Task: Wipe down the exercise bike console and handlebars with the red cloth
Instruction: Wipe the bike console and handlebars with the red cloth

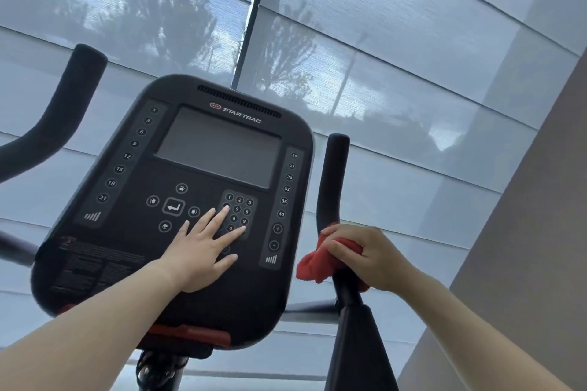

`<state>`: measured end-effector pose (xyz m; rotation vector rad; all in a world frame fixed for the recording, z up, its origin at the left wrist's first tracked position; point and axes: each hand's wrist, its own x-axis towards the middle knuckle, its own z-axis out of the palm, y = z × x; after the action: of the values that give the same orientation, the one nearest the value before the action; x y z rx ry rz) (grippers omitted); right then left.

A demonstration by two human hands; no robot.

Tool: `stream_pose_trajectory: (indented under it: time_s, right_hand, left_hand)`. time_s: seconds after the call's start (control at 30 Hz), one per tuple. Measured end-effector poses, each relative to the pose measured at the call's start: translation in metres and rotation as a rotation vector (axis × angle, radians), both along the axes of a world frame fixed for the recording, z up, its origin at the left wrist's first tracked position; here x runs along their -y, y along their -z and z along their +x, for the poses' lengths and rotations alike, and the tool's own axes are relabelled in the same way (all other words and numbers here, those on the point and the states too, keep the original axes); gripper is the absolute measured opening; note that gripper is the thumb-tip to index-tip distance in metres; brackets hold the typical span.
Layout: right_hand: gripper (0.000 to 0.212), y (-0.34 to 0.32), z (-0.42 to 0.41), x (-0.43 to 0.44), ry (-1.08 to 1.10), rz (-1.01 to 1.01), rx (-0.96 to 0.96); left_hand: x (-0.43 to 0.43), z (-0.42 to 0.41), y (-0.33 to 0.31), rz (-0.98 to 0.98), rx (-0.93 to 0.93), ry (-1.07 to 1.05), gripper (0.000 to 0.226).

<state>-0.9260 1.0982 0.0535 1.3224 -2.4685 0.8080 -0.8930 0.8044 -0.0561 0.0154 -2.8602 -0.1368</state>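
A: The right hand (pixel 365 259) clenches the crumpled red cloth (pixel 313 265) against the black foam right handlebar (pixel 335 174), low on its upright.

B: The left hand (pixel 198 247) lies flat, fingers straight, on the black plastic console (pixel 190 174), across its number keypad (pixel 239 209). Leaning there could press keys.

A: And the cloth's loose tail may slip free.

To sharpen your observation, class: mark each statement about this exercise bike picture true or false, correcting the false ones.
1. The right-hand grip holds the red cloth against the right handlebar. True.
2. The left-hand grip holds a spray bottle. False: it lies flat, fingers straight, on the console, over the number keypad.
3. The screen shows workout figures. False: it is dark.
4. Neither hand touches the left handlebar. True.
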Motion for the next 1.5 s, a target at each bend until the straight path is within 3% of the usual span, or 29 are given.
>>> stream_pose_trajectory:
  time_s: [0.07,0.2,0.27,0.4,0.53,0.6,0.73,0.87,1.1,1.5]
  right_hand:
    - [0.032,-0.006,0.006,-0.001,0.03,-0.105,0.14]
    - [0.04,-0.023,0.001,-0.004,0.258,-0.67,0.246]
    - [0.037,-0.026,-0.005,-0.006,0.316,-0.845,0.314]
    - [0.022,0.006,-0.001,-0.002,0.199,-0.583,0.3]
    - [0.03,0.041,0.005,-0.016,-0.081,-0.431,0.345]
    - [0.029,0.046,0.008,-0.028,-0.112,-0.463,0.38]
    - [0.031,0.04,0.005,-0.042,0.099,-0.715,0.585]
    - [0.027,0.032,-0.003,-0.039,0.185,-0.824,0.569]
    - [0.026,0.044,0.023,-0.019,0.073,-0.63,0.369]
    - [0.031,0.04,0.013,-0.04,0.144,-0.682,0.538]
  left_hand:
    - [0.0,0.0,0.0,0.001,0.006,-0.004,0.057]
    - [-0.002,-0.003,0.003,0.006,-0.007,-0.007,0.057]
    - [-0.002,-0.004,0.005,0.004,-0.018,-0.012,0.058]
    - [-0.002,-0.005,0.007,-0.005,-0.027,-0.018,0.058]
    - [0.0,-0.005,0.008,-0.012,-0.031,-0.024,0.058]
    - [0.0,-0.005,0.008,-0.016,-0.04,-0.029,0.059]
    - [0.0,-0.003,0.006,-0.027,-0.053,-0.027,0.059]
    - [0.002,-0.009,0.012,-0.02,-0.068,-0.04,0.06]
    - [0.004,-0.014,0.015,0.013,-0.121,-0.043,0.057]
    - [-0.004,-0.01,0.011,0.054,-0.137,-0.053,0.055]
